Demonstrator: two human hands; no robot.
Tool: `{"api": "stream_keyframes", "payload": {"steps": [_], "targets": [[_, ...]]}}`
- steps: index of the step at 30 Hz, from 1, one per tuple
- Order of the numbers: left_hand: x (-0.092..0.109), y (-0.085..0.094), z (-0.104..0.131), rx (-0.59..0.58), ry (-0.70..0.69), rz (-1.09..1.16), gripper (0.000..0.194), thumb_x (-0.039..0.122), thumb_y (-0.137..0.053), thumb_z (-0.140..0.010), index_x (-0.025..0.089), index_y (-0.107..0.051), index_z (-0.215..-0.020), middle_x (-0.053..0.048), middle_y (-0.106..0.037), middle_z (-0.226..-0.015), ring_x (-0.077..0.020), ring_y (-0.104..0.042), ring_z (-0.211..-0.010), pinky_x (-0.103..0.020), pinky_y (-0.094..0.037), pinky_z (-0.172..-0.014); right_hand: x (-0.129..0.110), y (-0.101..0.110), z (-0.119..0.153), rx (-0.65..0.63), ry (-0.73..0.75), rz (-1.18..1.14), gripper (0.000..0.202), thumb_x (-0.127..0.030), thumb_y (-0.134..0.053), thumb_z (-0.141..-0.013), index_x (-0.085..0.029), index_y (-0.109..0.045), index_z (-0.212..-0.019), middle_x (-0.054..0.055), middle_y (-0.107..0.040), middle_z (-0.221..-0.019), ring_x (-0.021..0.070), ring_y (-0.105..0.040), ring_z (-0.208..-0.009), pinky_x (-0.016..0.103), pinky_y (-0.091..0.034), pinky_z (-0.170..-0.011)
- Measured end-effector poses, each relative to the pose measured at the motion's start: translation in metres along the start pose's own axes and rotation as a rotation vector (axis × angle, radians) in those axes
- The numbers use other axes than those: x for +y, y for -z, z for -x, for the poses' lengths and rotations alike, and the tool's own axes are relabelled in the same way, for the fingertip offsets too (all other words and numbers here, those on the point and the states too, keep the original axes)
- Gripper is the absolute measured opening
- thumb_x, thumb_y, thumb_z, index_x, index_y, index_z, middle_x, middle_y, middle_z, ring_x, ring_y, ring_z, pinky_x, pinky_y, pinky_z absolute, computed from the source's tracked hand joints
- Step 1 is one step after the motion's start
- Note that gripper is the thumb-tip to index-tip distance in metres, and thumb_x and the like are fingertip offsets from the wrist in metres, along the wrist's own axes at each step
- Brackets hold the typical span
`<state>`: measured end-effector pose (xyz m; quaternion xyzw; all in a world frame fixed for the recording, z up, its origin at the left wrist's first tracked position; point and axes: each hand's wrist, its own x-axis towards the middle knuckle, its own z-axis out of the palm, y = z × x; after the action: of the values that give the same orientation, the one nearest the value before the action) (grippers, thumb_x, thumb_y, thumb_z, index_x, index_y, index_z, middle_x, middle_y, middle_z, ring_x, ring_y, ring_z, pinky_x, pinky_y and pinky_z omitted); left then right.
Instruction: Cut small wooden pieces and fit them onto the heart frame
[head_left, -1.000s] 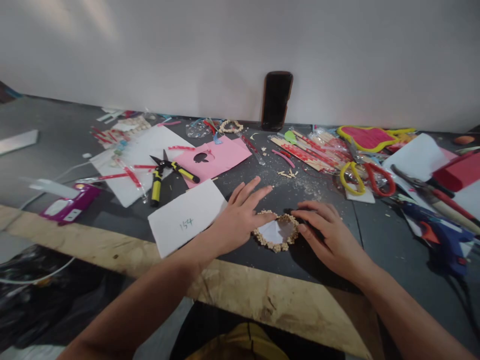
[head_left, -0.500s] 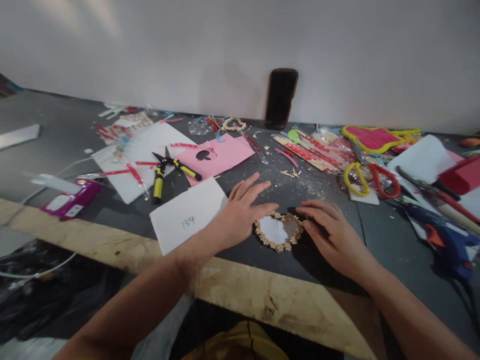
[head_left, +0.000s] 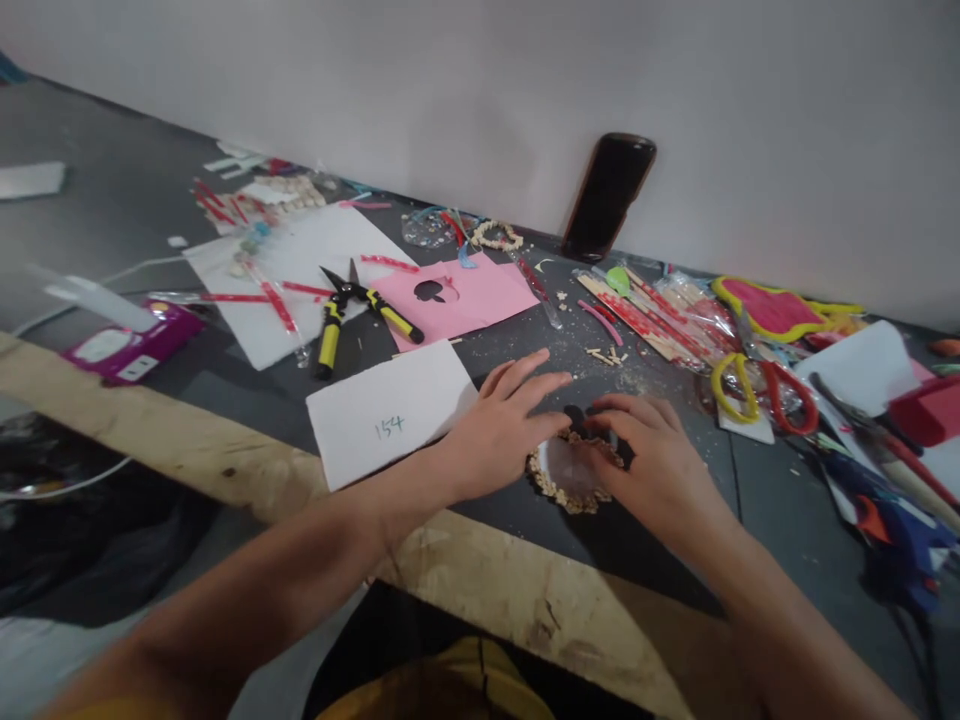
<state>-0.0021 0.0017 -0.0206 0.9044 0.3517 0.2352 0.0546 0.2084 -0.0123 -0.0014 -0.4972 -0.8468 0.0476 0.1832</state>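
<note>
A small rounded frame edged with tan, bead-like pieces, pale inside, is on the dark tabletop between my hands. My right hand is closed on its upper right rim, thumb inside the outline and fingers over the far edge. My left hand lies with its fingers spread, the thumb at the frame's upper left edge. A small black piece shows at the top of the frame by my right fingertips. Part of the rim is hidden by my right hand.
A white board marked 154 lies left of my hands. Beyond it are yellow-handled pliers and pink paper. Scissors and a blue glue gun lie right. A phone leans on the wall.
My right hand has moved in from beside the frame and closed on its rim. My left hand stays spread by the left edge. The whole view has tilted.
</note>
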Motion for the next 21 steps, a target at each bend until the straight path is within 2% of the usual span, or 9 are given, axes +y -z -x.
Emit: {"api": "stream_keyframes", "payload": {"steps": [4, 21], "targets": [[0.000, -0.001, 0.000, 0.009, 0.003, 0.001, 0.034, 0.004, -0.046, -0.081, 0.020, -0.065, -0.103, -0.008, -0.043, -0.138, -0.0320, -0.022, -0.137, -0.051, -0.030, -0.106, -0.001, -0.007, -0.001, -0.006, -0.014, 0.044, 0.014, -0.032, -0.060, -0.079, -0.022, -0.065, -0.087, 0.010, -0.062, -0.106, 0.0288, -0.054, -0.101, 0.051, -0.045, -0.088], [0.000, -0.002, -0.001, -0.022, -0.007, -0.019, 0.030, 0.006, -0.047, -0.083, 0.018, -0.065, -0.104, -0.011, -0.042, -0.139, -0.0342, -0.022, -0.137, -0.053, -0.030, -0.106, -0.005, -0.012, -0.003, -0.047, -0.016, 0.047, 0.010, -0.027, -0.059, -0.079, -0.019, -0.064, -0.084, 0.011, -0.062, -0.106, 0.0277, -0.052, -0.102, 0.048, -0.045, -0.090]]}}
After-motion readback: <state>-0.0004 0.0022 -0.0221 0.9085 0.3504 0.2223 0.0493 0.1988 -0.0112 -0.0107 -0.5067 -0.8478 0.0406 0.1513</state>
